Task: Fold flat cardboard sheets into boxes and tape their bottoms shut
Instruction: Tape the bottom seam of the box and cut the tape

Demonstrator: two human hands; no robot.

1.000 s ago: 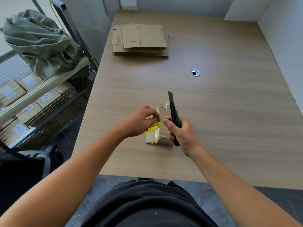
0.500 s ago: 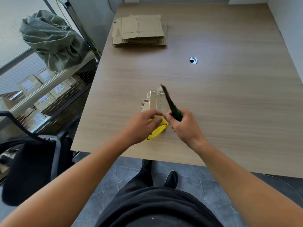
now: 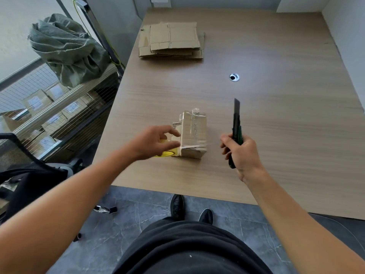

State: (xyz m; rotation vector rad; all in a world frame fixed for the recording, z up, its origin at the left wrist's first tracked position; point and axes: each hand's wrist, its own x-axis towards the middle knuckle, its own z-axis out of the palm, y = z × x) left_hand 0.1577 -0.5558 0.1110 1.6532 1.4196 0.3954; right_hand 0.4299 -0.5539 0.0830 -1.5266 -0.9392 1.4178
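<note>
A small folded cardboard box (image 3: 194, 133) stands near the table's front edge, with clear tape running over its top and down its near side. A yellow-cored tape roll (image 3: 167, 153) lies against the box's left side. My left hand (image 3: 156, 141) is over the roll, its fingers fairly straight and reaching to the box's left face. To the right of the box and apart from it, my right hand (image 3: 242, 155) grips a green and black utility knife (image 3: 236, 123), whose blade points away from me. A stack of flat cardboard sheets (image 3: 170, 39) lies at the far left of the table.
The wooden table (image 3: 276, 125) has a round cable hole (image 3: 234, 77) in its middle. A wire shelf rack (image 3: 59, 115) with boxes and a grey-green sack (image 3: 65, 48) stands to the left. A dark chair (image 3: 29, 180) is at the near left.
My right hand drew the knife away from the box to the right. My left hand moved with the tape roll to the box's left side and opened its fingers.
</note>
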